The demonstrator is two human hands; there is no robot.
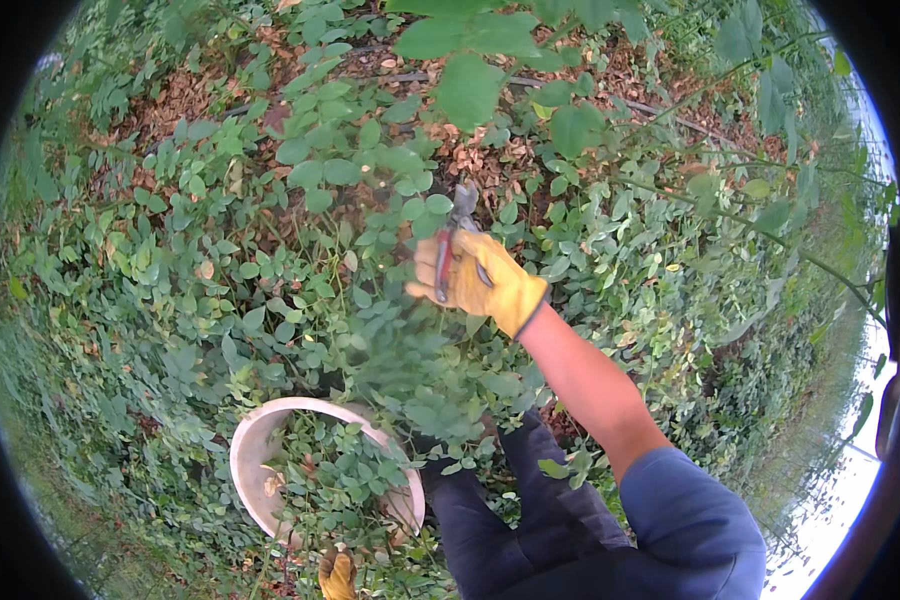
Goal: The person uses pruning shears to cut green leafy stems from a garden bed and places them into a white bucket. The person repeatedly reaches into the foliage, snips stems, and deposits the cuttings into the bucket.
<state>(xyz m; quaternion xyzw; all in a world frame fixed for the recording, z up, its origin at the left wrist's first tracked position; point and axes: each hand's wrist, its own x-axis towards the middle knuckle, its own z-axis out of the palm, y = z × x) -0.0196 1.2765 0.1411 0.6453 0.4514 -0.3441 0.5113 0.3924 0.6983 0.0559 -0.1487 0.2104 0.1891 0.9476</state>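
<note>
My right hand (495,277), in a yellow work glove, reaches forward into low leafy plants (315,330). It grips pruning shears (463,206) with red handles, their metal head pointing away from me towards the brown leaf litter. Some green leaves partly overlap the tool near its head. At the bottom edge my left hand (337,574), also in a yellow glove, is only partly in view. It is beside the near rim of a whitish bucket (251,457); whether its fingers hold a stem cannot be made out. Cut leafy stems (345,469) fill much of the bucket.
Brown dry leaves (172,97) cover soil towards the far side. A thin dark hose or pipe (637,109) runs across there. Leaves (469,82) hang close to the camera at the top, and a long stem (765,232) arches at right. My legs (510,517) stand among the plants.
</note>
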